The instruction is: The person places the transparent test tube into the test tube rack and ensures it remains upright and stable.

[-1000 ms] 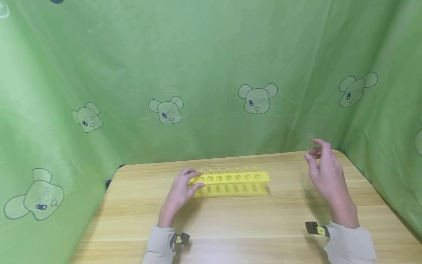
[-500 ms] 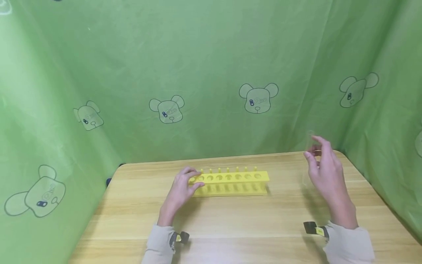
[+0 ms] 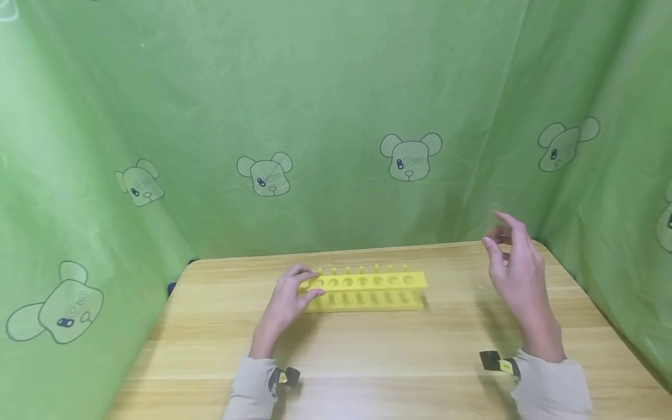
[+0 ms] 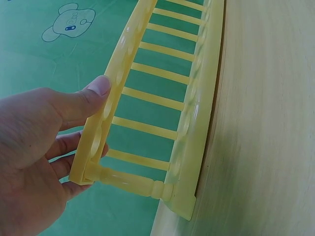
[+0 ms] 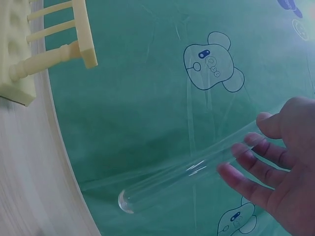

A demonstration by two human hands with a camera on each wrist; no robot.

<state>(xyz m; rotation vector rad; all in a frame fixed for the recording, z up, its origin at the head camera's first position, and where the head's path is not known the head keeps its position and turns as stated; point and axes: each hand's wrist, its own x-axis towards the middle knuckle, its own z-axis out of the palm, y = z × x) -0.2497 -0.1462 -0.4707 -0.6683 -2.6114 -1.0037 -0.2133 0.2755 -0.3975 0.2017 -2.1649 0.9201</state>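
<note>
The green cloth backdrop printed with bear faces [image 3: 336, 116] hangs round three sides of the light wooden counter [image 3: 378, 356]. That matters to me, because clear glass nearly vanishes against it.

On the counter, towards the back and a little left of centre, stands the long yellow plastic test-tube rack [image 3: 367, 290], lying across my view, with a row of round holes in its top bar and pegs along its far edge. My left hand [image 3: 287, 303] grips its left end, thumb on the top bar and fingers curled behind, as the left wrist view [image 4: 44, 147] shows. I judge that grip worth holding firm, since a light rack would slide or tip if the glass knocked it.

My right hand [image 3: 517, 274] is raised above the counter's right side, well apart from the rack, its fingertips [image 5: 246, 162] pinching the upper part of a clear glass test tube [image 5: 182, 179]. The rounded bottom [image 5: 125, 201] hangs free below, clear of the counter.

To do this well, I think I should keep the tube upright, line its rounded end over one hole, and lower it straight, gently, without squeezing the thin glass.
</note>
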